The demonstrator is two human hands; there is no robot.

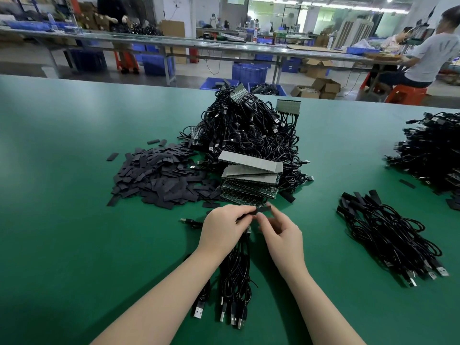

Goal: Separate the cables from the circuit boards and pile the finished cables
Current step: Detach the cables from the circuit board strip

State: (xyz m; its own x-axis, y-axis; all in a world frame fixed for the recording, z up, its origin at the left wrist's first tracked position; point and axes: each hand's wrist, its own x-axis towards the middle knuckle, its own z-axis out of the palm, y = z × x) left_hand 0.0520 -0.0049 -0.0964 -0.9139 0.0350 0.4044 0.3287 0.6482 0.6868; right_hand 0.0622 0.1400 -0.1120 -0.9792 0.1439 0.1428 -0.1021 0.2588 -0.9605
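My left hand (224, 229) and my right hand (282, 232) meet near the table's front centre. Together they pinch a small black strip (261, 210) at the end of a circuit board mostly hidden under my fingers. Black USB cables (236, 277) hang from that board toward me, their plugs lying between my forearms. Beyond my hands lies a stack of circuit boards (251, 178) against a tall heap of black cables still on boards (249, 130). A pile of separated cables (390, 235) lies to the right.
A spread of flat black strips (159, 173) covers the green table (62, 195) to the left. Another heap of cables (433, 150) sits at the far right edge. Blue crates, cartons and seated workers are beyond the table.
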